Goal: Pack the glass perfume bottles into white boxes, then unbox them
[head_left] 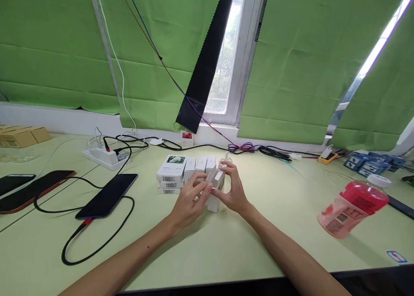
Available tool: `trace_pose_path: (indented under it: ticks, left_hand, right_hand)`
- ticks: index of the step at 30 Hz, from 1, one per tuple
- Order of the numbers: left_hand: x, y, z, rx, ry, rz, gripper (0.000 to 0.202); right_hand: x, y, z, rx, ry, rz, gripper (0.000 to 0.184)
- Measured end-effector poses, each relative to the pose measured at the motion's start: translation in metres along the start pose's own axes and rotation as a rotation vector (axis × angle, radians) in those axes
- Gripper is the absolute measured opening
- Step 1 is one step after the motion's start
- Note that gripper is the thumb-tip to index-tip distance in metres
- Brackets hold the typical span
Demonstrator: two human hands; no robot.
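Observation:
Both my hands meet over a small white box (215, 188) that stands on the pale green table (226, 244). My left hand (189, 201) pinches the box's open flap from the left, fingers closed on it. My right hand (233, 190) grips the box's right side and top. A small clear glass bottle (225, 159) shows just behind my right fingers. To the left stands a stack of white boxes (170, 175) with barcodes, and several upright white boxes (200, 164) stand in a row behind my hands.
A black phone (108, 195) on a black cable lies at the left, with two more phones (32, 188) beyond. A white power strip (105, 155) sits behind. A pink-red jar (354, 207) lies tilted at the right. Blue boxes (365, 164) and cables run along the back edge.

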State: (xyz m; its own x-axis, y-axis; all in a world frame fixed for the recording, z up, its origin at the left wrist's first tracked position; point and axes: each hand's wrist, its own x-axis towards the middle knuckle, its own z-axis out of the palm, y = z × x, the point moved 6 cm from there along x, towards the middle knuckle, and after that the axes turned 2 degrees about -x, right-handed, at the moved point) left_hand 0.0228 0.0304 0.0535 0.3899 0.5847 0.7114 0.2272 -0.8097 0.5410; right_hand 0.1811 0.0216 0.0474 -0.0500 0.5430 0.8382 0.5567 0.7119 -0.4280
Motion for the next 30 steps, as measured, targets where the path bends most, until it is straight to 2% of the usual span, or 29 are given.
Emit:
trace_pose_path:
  ticks: [9,20,30]
  left_hand:
    - [0.002,0.003,-0.004,0.011,0.052,0.041,0.037]
    - [0.003,0.011,-0.005,0.016,0.082,0.093,0.028]
    - [-0.003,0.004,0.005,0.013,0.007,0.092,0.014]
  right_hand:
    - [0.0,0.003,0.0,0.039,-0.002,-0.015,0.054]
    - [-0.001,0.004,0.0,0.045,-0.002,-0.053,0.054]
    - [-0.001,0.002,-0.004,0.031,0.076,-0.011,0.025]
